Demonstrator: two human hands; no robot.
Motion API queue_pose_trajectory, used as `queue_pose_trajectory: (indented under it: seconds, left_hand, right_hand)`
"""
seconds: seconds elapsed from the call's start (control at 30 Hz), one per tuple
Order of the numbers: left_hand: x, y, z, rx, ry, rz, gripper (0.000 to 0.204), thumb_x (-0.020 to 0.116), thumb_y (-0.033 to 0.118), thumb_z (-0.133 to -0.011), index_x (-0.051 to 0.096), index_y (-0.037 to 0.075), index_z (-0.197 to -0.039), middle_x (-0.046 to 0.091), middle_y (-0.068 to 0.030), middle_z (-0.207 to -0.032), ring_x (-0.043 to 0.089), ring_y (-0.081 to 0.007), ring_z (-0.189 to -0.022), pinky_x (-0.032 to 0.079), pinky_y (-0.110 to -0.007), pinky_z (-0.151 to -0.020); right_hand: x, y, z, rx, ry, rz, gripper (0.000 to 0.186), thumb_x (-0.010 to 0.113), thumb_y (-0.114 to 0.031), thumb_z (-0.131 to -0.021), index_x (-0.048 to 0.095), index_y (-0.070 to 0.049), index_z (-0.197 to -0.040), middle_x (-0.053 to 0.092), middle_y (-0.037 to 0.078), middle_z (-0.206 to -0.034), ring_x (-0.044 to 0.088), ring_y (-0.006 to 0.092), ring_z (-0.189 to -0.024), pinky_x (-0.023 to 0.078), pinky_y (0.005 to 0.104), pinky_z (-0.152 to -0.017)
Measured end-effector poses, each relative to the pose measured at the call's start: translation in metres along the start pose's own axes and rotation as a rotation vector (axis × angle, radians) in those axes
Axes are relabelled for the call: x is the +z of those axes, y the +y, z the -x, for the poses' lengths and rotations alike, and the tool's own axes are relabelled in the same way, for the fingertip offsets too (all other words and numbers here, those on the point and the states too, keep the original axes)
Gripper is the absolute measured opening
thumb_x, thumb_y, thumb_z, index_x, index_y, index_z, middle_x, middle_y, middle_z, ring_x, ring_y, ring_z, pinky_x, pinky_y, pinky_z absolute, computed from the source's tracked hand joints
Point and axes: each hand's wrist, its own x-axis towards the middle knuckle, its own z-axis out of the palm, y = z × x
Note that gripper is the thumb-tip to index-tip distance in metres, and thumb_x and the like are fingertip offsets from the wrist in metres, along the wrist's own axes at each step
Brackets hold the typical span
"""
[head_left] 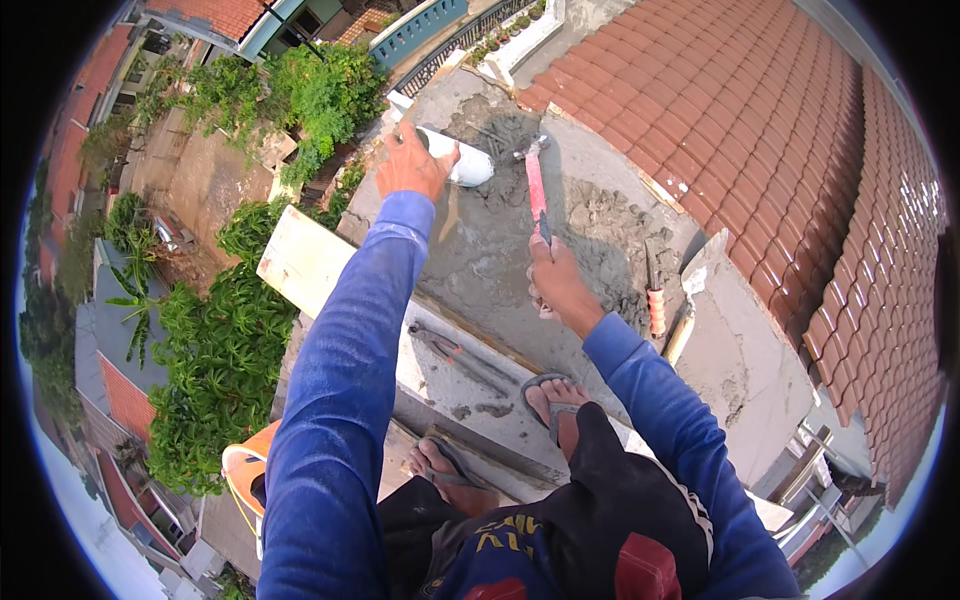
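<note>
My left hand (410, 165) grips a white plastic pipe (468, 163), thumb and fingers curled around its upper side. The pipe lies tilted at the slab's far edge, its near end against wet grey mortar (490, 125). In my right hand (562, 283) is a hammer with a red and black handle (536, 190); its metal head points away from me, just right of the pipe and apart from it. Right of that hand, a trowel with an orange handle (656, 312) rests in heaped mortar (605, 235). Beside it lies a tool with a pale wooden handle (681, 334).
Rusty pincers (460, 358) lie on the pale ledge before my sandalled feet (560, 400). A wooden board (308, 262) juts over the left edge, with a drop to trees (215, 370). An orange bucket (248, 465) is lower left. Brown roof tiles (720, 130) slope up at right.
</note>
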Motion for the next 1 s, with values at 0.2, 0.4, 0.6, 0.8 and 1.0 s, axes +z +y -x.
queue_pose_trajectory:
  seconds: [0.2, 0.4, 0.6, 0.8, 1.0]
  left_hand:
    - [0.011, 0.021, 0.003, 0.014, 0.032, 0.033, 0.084, 0.081, 0.06, -0.079, 0.047, 0.006, -0.134, 0.056, -0.0239, -0.133, 0.069, -0.049, -0.103, 0.056, -0.055, -0.085]
    - [0.002, 0.019, 0.014, -0.052, 0.03, 0.044, 0.08, 0.079, 0.06, -0.082, 0.045, 0.006, -0.129, 0.055, -0.0238, -0.13, 0.07, -0.0486, -0.099, 0.056, -0.056, -0.082]
    - [0.003, 0.021, 0.014, -0.138, -0.025, 0.045, 0.084, 0.084, 0.055, -0.078, 0.046, 0.007, -0.135, 0.054, -0.0225, -0.129, 0.067, -0.0459, -0.107, 0.055, -0.053, -0.089]
    - [-0.003, 0.015, 0.03, -0.084, -0.066, 0.158, 0.094, 0.096, 0.034, -0.068, 0.042, 0.016, -0.143, 0.045, -0.0217, -0.138, 0.064, -0.0452, -0.115, 0.055, -0.053, -0.095]
    - [0.0, 0.039, 0.035, -0.129, -0.064, 0.127, 0.092, 0.095, 0.034, -0.07, 0.041, 0.018, -0.143, 0.044, -0.0201, -0.136, 0.061, -0.0449, -0.119, 0.054, -0.055, -0.093]
  right_hand:
    - [0.027, 0.039, -0.022, -0.09, 0.156, 0.061, 0.033, 0.044, -0.04, -0.11, 0.041, -0.008, -0.105, 0.047, 0.002, -0.07, 0.049, 0.0126, -0.048, 0.043, 0.0354, -0.04]
    - [0.018, 0.033, -0.011, -0.308, 0.243, 0.126, 0.031, 0.046, -0.038, -0.11, 0.041, -0.006, -0.109, 0.048, 0.003, -0.069, 0.051, 0.0135, -0.05, 0.043, 0.0362, -0.04]
    - [0.02, 0.023, -0.008, 0.051, -0.033, -0.016, 0.03, 0.046, -0.034, -0.11, 0.042, -0.005, -0.111, 0.049, 0.007, -0.071, 0.053, 0.0155, -0.05, 0.044, 0.0366, -0.042]
    - [-0.004, 0.017, -0.009, 0.047, -0.089, -0.101, 0.031, 0.047, -0.037, -0.11, 0.042, -0.007, -0.113, 0.049, 0.004, -0.073, 0.049, 0.0126, -0.049, 0.043, 0.0352, -0.041]
    - [0.035, 0.051, -0.009, -0.16, 0.193, 0.0, 0.03, 0.047, -0.039, -0.11, 0.04, -0.009, -0.107, 0.049, 0.001, -0.073, 0.046, 0.0105, -0.046, 0.042, 0.0338, -0.038]
